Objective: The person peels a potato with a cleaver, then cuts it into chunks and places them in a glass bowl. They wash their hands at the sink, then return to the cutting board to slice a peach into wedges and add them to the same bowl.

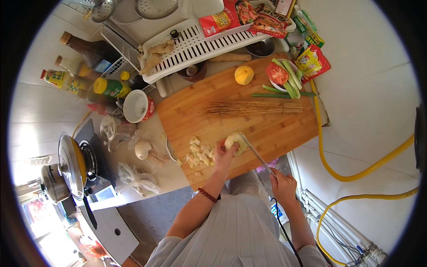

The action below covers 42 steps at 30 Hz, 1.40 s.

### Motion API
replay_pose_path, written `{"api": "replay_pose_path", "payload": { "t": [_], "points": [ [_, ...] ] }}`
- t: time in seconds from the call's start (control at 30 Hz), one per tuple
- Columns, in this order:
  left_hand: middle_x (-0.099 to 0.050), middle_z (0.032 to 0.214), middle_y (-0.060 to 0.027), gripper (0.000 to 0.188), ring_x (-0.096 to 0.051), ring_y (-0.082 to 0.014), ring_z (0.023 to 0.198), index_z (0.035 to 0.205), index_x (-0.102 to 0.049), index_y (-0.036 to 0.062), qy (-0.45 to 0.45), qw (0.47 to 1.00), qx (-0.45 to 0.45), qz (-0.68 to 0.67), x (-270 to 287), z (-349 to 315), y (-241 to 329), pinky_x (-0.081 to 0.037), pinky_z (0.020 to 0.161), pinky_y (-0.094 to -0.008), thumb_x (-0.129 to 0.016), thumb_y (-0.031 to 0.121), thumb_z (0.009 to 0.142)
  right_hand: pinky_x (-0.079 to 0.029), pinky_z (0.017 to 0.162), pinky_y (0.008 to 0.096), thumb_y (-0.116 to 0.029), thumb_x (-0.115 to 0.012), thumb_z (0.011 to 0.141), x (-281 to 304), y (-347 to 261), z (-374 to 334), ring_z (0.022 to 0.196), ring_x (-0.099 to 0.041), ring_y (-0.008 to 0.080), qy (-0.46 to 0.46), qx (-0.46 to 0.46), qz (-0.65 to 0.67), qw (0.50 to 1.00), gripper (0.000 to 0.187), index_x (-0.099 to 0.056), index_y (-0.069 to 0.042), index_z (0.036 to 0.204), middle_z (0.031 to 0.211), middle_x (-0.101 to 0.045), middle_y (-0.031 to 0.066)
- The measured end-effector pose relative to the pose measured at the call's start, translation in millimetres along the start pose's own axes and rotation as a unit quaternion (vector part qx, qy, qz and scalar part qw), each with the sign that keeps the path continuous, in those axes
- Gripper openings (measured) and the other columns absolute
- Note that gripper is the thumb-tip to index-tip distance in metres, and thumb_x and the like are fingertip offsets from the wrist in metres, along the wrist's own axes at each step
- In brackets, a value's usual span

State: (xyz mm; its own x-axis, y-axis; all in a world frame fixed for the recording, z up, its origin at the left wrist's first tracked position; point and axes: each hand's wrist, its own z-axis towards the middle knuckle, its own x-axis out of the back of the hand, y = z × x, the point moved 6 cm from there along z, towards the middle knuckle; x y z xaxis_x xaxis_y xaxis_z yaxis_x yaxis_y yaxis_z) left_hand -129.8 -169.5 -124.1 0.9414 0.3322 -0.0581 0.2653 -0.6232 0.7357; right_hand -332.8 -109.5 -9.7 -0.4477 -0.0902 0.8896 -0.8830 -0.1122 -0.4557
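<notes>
My left hand [223, 155], a beaded bracelet at its wrist, closes its fingers round a pale, round, peeled fruit [231, 139] near the front of the wooden cutting board [178, 109]. The fruit's exact kind is unclear. My right hand [283, 181] grips the handle of a knife [255, 153]. Its blade slants up to the left, and the tip end is against or right beside the fruit's right side. Left of my left hand lies a loose heap of pale cut chunks [199, 156].
Across the board lies a straw brush [255, 109]. Behind it are a yellow fruit [243, 74], a cut tomato [276, 73] and green stalks [292, 82]. A white slotted rack [191, 54], sauce bottles [91, 50], a bowl [136, 106] and a lidded pan [71, 164] stand around.
</notes>
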Motion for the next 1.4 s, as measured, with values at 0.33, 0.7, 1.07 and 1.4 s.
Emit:
{"api": "replay_pose_path", "payload": {
  "t": [0.33,0.7,1.07,1.4],
  "points": [
    [-0.056,0.096,-0.0077,0.044,-0.055,-0.0124,0.082,0.105,-0.046,0.0003,-0.002,0.999,-0.03,-0.014,-1,4,-2,-0.047,0.065,-0.0242,-0.072,0.015,0.073,-0.043,0.054,0.0355,-0.016,-0.057,0.079,-5,-8,7,0.048,-0.054,0.0253,-0.062,-0.007,-0.066,0.996,0.019,-0.058,-0.013,0.098,0.062,-0.059,0.0071],
    [-0.056,0.095,-0.0094,0.042,-0.056,-0.0144,0.084,0.103,-0.048,-0.0016,0.003,0.997,-0.072,0.013,0,9,-6,-0.047,0.069,-0.0252,-0.072,0.012,0.071,-0.046,0.051,0.0446,-0.017,-0.054,0.08,-35,6,17,0.054,-0.058,0.0351,-0.135,-0.03,-0.044,0.989,0.017,-0.051,-0.009,0.095,0.063,-0.059,0.0131],
    [-0.054,0.109,-0.0056,0.043,-0.052,-0.0156,0.1,0.117,-0.046,0.0044,-0.114,0.979,0.035,-0.165,12,-8,-11,-0.044,0.086,-0.0318,-0.057,0.012,0.076,-0.045,0.05,0.048,-0.027,-0.049,0.086,-58,37,23,0.056,-0.058,0.0393,-0.119,-0.056,0.017,0.991,0.026,-0.05,-0.005,0.1,0.062,-0.058,0.0194],
    [-0.052,0.116,-0.009,0.047,-0.049,-0.0228,0.108,0.118,-0.045,0.003,-0.237,0.886,0.053,-0.394,38,-46,8,-0.042,0.091,-0.0356,-0.053,0.018,0.074,-0.045,0.055,0.0501,-0.028,-0.05,0.086,-69,43,8,0.061,-0.058,0.0401,-0.039,-0.089,0.011,0.995,0.031,-0.053,-0.004,0.104,0.066,-0.059,0.0219]
  ]
}}
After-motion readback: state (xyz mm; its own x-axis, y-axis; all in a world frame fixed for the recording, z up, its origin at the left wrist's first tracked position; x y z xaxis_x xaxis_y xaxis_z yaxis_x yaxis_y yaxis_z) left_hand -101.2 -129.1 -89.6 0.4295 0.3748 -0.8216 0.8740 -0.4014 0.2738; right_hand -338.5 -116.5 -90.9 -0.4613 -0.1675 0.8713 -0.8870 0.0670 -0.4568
